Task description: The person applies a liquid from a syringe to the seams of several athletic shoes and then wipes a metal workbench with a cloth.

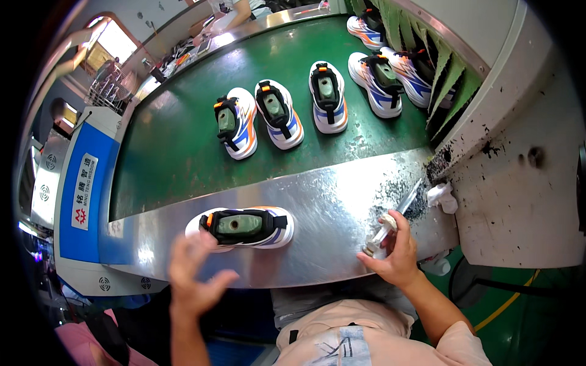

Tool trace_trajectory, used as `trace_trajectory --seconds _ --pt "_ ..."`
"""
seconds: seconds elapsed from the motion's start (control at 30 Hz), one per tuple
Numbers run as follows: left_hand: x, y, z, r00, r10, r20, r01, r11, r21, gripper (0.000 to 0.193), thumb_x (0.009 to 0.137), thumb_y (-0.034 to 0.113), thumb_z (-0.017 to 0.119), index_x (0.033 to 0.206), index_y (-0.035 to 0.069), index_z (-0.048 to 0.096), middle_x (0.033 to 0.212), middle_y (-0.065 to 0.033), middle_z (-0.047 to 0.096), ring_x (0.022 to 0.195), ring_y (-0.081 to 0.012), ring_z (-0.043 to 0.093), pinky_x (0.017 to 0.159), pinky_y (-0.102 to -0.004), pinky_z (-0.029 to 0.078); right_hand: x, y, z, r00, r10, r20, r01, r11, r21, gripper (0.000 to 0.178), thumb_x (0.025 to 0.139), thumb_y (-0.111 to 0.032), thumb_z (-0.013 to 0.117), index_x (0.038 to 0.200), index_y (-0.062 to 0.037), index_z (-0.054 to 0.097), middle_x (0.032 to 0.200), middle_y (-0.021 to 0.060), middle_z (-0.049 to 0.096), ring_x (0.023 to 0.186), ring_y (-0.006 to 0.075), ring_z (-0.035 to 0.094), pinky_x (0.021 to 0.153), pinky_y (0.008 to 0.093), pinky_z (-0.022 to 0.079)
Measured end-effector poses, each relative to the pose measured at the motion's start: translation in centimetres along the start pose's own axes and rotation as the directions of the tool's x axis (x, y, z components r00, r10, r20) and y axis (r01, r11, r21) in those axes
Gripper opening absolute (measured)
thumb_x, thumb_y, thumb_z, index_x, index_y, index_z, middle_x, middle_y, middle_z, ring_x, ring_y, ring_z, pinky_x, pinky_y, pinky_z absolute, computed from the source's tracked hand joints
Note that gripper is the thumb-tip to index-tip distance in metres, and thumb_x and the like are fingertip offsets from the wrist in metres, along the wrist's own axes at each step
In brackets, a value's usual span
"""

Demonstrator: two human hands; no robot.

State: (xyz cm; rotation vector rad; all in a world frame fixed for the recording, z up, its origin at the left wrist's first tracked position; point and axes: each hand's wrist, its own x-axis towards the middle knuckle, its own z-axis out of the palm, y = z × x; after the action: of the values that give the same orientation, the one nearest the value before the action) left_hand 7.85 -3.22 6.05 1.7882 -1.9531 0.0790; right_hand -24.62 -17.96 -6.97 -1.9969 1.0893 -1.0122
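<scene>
A white sports shoe (pixel 282 227) with blue and orange trim lies sideways on the metal ledge, a green shoe last (pixel 241 225) inside it. My left hand (pixel 194 274) is open, slightly blurred, its thumb spread and fingertips overlapping the left end of this shoe in view. Whether they touch it I cannot tell. At the right, my right hand (pixel 398 255) is closed around a slim, partly clear tool (pixel 379 236) with a whitish part near the fingers. Its exact kind is hidden. A pale, narrow length (pixel 410 195) extends beyond the fingers over dark specks.
Several similar shoes (pixel 329 100) with lasts stand on the green conveyor belt (pixel 177 152). Green flaps (pixel 448 85) hang at the machine opening, partly covering shoes. Crumpled white tissue (pixel 442 197) lies by the machine wall. Another person's arm (pixel 235 15) shows beyond the belt.
</scene>
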Motion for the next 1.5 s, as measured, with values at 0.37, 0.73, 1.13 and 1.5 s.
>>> trace_trajectory --seconds 0.37,0.73,1.13,1.5 --pt "4.5 3.7 5.0 0.960 0.260 0.099 -0.265 0.963 0.038 0.042 0.054 0.003 0.071 0.095 0.003 0.067 0.099 -0.0133 0.068 0.099 -0.0318 0.065 0.088 -0.0415 0.051 -2.0 -0.8 -1.7 0.951 0.268 0.156 -0.310 0.848 0.429 0.097 0.065 -0.025 0.086 0.139 -0.0036 0.028 0.108 0.0098 0.055 0.076 0.0124 0.051 0.066 0.0263 0.047" --pt "2.1 4.9 5.0 0.968 0.238 0.076 -0.243 0.969 0.051 0.030 0.064 0.006 0.070 0.095 0.007 0.070 0.101 -0.0095 0.068 0.095 -0.0283 0.065 0.083 -0.0400 0.053 -0.1 -2.3 -0.4 0.928 0.264 0.262 -0.356 0.833 0.424 0.100 0.063 -0.013 0.086 0.140 -0.0092 0.024 0.111 0.0065 0.053 0.059 0.0024 0.043 0.052 0.0169 0.037" --pt "3.0 4.7 4.7 0.969 0.227 0.098 -0.231 0.972 0.038 0.036 0.061 0.008 0.070 0.096 0.006 0.069 0.101 -0.0089 0.068 0.094 -0.0277 0.064 0.080 -0.0393 0.052 6.6 -5.8 4.0 0.803 0.180 0.568 -0.528 0.656 0.539 0.084 0.071 0.005 0.075 0.138 -0.0055 0.026 0.112 0.0099 0.051 0.093 0.0123 0.058 0.069 0.0232 0.051" --pt "3.1 4.5 5.0 0.969 0.238 0.074 -0.239 0.971 0.015 0.030 0.062 0.007 0.068 0.093 0.006 0.069 0.097 -0.0088 0.068 0.092 -0.0282 0.064 0.079 -0.0400 0.053 8.0 -6.7 3.4 0.804 0.069 0.590 -0.272 0.926 0.263 0.074 0.073 -0.002 0.074 0.133 -0.0067 0.032 0.109 0.0132 0.054 0.084 0.0188 0.061 0.068 0.0289 0.051"
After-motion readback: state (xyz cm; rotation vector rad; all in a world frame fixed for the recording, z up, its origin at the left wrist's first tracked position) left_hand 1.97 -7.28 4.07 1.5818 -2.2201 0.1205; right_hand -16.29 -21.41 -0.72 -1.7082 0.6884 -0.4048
